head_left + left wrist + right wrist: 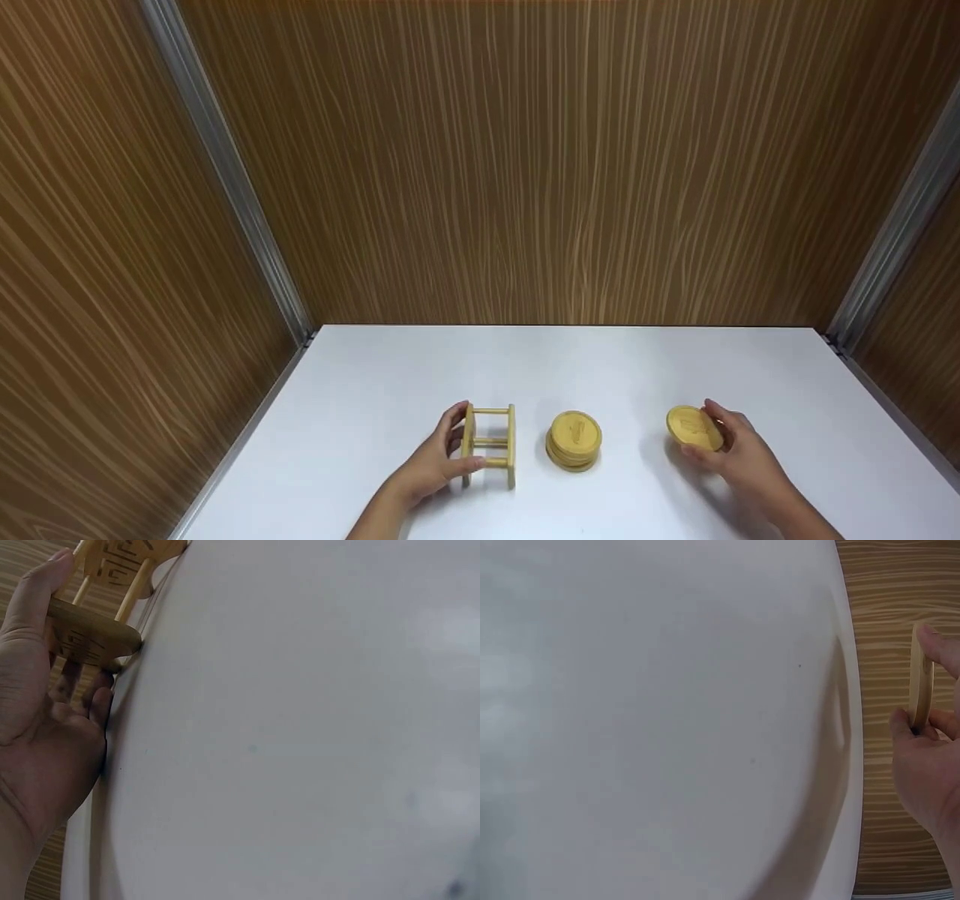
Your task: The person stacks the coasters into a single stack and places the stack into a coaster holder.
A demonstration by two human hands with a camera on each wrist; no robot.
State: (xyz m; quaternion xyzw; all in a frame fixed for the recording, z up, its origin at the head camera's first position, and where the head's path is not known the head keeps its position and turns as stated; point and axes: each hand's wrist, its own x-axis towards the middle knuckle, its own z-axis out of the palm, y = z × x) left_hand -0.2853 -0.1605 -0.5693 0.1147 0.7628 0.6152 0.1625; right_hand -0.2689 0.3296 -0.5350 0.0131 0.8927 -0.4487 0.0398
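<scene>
Three wood-grain panels [525,165], behind and to either side of the stack; one white table [375,390], beneath it; two hands in view. Left hand [435,463], left of the stack, grips the near end of one wooden coaster rack [511,446], two end plates joined by rods, standing just beside the stack; one stack of round wooden coasters [576,439], number uncertain; right hand [742,457], well right of the stack, pinches one loose coaster [690,427] by its edge, tilted, above the table.

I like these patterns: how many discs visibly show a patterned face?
2: the disc in the right fingers and the top disc of the stack. Any faces beneath are hidden.
</scene>
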